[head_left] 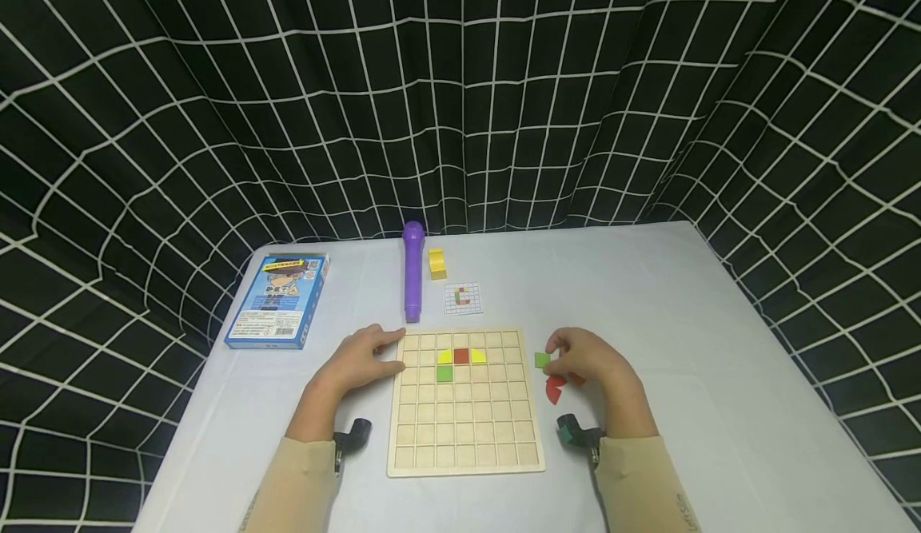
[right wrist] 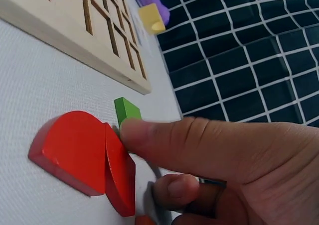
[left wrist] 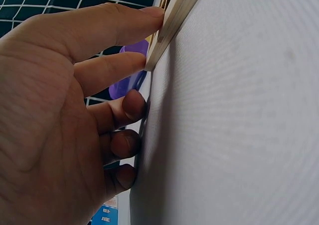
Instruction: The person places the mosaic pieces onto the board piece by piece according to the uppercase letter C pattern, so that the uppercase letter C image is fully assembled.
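Note:
A wooden grid board [head_left: 464, 435] lies in front of me, bearing two yellow quarter-round pieces [head_left: 444, 355], a red square [head_left: 461, 355] and a green square [head_left: 444, 373]. My left hand [head_left: 360, 361] rests thumb and index fingertips against the board's left edge near its far corner; its other fingers bend loosely in the left wrist view. Just right of the board, my right hand [head_left: 586, 355] pinches a green square tile [head_left: 542, 360] between thumb and index finger. Red curved pieces [right wrist: 75, 150] lie under and beside that hand, one leaning on another.
A purple microphone-shaped stick [head_left: 413, 273] lies beyond the board, beside a yellow block [head_left: 436, 264] with a curved notch. Close by is a small pattern card [head_left: 463, 298]. A blue box [head_left: 279, 301] lies at the left. Black gridded cloth [head_left: 460, 117] hangs behind the table.

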Demonstrator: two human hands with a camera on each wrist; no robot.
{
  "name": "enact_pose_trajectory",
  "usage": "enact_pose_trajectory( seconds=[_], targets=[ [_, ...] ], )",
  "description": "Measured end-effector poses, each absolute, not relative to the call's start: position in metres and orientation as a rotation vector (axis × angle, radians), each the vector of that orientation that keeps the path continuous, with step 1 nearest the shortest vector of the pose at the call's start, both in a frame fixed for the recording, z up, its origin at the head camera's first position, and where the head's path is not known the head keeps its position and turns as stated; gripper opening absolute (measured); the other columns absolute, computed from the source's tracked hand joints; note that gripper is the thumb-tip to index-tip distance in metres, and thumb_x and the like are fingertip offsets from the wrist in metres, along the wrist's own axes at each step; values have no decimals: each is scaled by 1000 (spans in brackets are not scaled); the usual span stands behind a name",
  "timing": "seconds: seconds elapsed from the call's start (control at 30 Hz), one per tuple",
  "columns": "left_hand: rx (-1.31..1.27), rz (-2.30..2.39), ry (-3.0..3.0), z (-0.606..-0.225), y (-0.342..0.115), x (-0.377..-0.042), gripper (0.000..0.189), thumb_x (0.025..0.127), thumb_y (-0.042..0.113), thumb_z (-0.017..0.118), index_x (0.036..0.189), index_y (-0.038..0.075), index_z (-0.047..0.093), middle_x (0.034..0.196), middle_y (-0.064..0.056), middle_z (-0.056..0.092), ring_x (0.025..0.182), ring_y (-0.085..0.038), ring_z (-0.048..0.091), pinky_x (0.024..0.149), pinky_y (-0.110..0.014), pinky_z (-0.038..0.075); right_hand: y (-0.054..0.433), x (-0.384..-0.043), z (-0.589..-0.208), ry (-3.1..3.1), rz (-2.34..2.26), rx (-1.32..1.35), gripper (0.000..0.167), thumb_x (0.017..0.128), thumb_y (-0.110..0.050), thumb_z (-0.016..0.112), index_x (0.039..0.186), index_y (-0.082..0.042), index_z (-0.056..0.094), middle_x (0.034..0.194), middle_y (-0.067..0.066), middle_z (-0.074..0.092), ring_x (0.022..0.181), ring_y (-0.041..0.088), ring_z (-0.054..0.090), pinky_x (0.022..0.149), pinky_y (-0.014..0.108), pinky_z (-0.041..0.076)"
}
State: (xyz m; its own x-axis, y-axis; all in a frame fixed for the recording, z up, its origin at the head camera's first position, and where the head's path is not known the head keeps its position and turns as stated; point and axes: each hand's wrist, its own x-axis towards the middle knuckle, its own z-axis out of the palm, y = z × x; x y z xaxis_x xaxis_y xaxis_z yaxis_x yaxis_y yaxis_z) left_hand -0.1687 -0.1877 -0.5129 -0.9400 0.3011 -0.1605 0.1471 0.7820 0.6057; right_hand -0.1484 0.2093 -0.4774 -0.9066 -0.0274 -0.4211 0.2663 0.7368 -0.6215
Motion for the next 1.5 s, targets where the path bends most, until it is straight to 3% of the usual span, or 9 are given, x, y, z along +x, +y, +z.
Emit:
enact_pose_trajectory(
  seconds=[0.33, 0.63, 0.93, 1.5],
  targets=[
    [344, 891, 2725, -514, -188, -169, 69, 83, 37, 83, 146, 22, 60, 89, 0, 50, 80, -17, 45, 71, -36, 38, 212, -150, -471, 2623, -955, 164, 26, 76, -12, 79, 99, -8, 67, 76, 8, 56, 63, 22, 54, 56, 34, 45],
    [362, 883, 2728, -513, -188, -169, 69, 83, 36, 83, 146, 21, 60, 88, 0, 50, 80, -17, 44, 71, -36, 38, 215, -148, -448, 2684, -1051, 52, 34, 83, -9, 68, 117, -4, 65, 85, 7, 62, 66, 23, 59, 63, 35, 48],
    [359, 877, 2735, -514, -188, -169, 69, 83, 36, 83, 146, 22, 60, 88, 0, 49, 80, -17, 45, 71, -37, 38, 209, -142, -435, 2786, -1169, -92, 30, 88, -14, 66, 117, -6, 66, 88, 5, 65, 78, 22, 59, 72, 37, 50],
    [354, 883, 2736, -513, -187, -168, 69, 83, 35, 84, 146, 21, 60, 88, 0, 49, 80, -17, 45, 71, -36, 38, 172, -123, -414, 2820, -1336, -309, 31, 88, -4, 66, 118, -6, 69, 88, 1, 68, 82, 18, 63, 75, 37, 55]
  ],
)
